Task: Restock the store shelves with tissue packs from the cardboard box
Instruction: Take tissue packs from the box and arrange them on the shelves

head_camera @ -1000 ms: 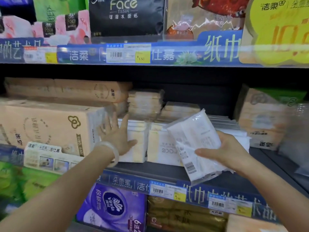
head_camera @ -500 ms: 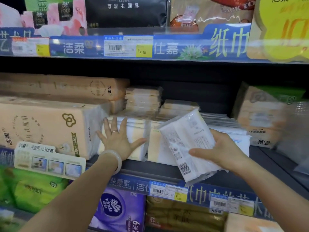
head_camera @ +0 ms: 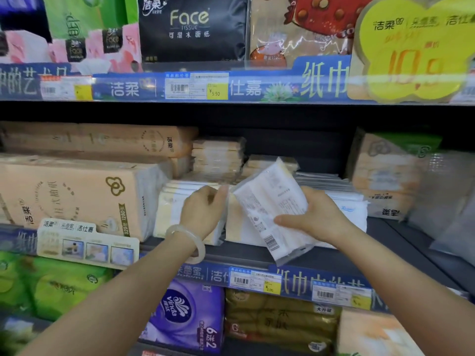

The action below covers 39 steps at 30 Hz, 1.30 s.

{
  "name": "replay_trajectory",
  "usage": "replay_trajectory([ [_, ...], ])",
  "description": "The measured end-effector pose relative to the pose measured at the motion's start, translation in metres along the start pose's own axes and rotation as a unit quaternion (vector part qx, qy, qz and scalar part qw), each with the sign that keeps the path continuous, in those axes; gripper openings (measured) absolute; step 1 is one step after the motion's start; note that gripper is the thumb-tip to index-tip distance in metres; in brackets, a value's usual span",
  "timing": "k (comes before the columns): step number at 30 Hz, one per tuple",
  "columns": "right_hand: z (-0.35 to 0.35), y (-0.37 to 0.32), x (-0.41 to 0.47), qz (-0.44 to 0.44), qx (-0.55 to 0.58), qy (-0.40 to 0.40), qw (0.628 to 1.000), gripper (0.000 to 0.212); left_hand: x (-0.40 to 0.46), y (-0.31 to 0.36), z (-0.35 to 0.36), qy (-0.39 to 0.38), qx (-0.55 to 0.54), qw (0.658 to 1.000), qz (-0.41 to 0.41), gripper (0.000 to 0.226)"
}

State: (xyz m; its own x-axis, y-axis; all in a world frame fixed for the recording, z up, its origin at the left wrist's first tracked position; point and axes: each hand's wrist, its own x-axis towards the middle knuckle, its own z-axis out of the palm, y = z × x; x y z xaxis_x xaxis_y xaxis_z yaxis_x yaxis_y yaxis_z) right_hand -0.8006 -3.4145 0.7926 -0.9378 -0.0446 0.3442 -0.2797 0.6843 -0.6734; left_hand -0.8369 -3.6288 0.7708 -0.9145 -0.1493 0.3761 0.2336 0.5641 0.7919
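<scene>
Three store shelf levels fill the view, each fronted by a blue price strip (head_camera: pixel 257 88). On the middle shelf (head_camera: pixel 334 258), two white-and-cream packs (head_camera: pixel 169 214) stand side by side near the front edge. One white tissue pack (head_camera: pixel 272 209), clear-wrapped with small print and a barcode, is tilted just in front of them. The right hand (head_camera: pixel 316 217) grips its right side, thumb across the front. The left hand (head_camera: pixel 203 211), with one pale bangle (head_camera: pixel 190 240) on its wrist, has its fingers curled at the pack's top left corner; whether they pinch it I cannot tell.
</scene>
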Motion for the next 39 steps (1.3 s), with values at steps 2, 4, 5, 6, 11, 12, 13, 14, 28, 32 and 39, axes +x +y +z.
replay_trajectory([
  [2,0.002,-0.007,-0.002,-0.026,-0.085,0.027,0.996,0.039,-0.004,0.020,-0.003,-0.137,-0.243,0.944,-0.176,0.069],
  [4,0.006,-0.015,-0.007,-0.044,-0.153,0.036,0.987,0.043,-0.002,0.027,-0.007,-0.239,-0.350,0.865,-0.269,0.101],
  [5,0.008,-0.019,-0.009,-0.055,-0.182,0.038,0.981,0.042,0.000,0.028,-0.009,-0.261,-0.369,0.845,-0.287,0.110],
  [6,0.009,-0.023,-0.011,-0.072,-0.209,0.039,0.974,0.040,0.000,0.030,-0.012,-0.270,-0.375,0.835,-0.297,0.114],
  [11,0.002,-0.032,-0.013,-0.178,-0.396,0.047,0.900,0.036,0.003,0.035,-0.018,-0.303,-0.388,0.810,-0.319,0.111],
  [12,0.003,-0.029,-0.013,-0.223,-0.438,0.071,0.868,0.039,0.004,0.036,-0.018,-0.311,-0.413,0.795,-0.318,0.106],
  [13,0.006,-0.024,-0.012,-0.263,-0.475,0.098,0.834,0.044,0.005,0.036,-0.018,-0.310,-0.439,0.783,-0.313,0.099],
  [14,0.010,-0.020,-0.012,-0.271,-0.487,0.112,0.823,0.050,0.004,0.037,-0.017,-0.301,-0.460,0.777,-0.307,0.087],
  [28,0.029,0.049,-0.017,-0.097,-0.197,0.013,0.975,0.066,0.021,-0.011,0.023,-0.216,-0.399,0.876,-0.161,0.029],
  [32,0.043,0.054,-0.012,-0.067,-0.190,0.014,0.979,0.070,0.025,-0.016,0.041,-0.187,-0.198,0.960,-0.067,0.051],
  [39,0.053,0.060,-0.006,-0.055,-0.157,0.037,0.985,0.068,0.006,-0.027,0.070,-0.037,0.310,0.906,0.286,0.087],
])
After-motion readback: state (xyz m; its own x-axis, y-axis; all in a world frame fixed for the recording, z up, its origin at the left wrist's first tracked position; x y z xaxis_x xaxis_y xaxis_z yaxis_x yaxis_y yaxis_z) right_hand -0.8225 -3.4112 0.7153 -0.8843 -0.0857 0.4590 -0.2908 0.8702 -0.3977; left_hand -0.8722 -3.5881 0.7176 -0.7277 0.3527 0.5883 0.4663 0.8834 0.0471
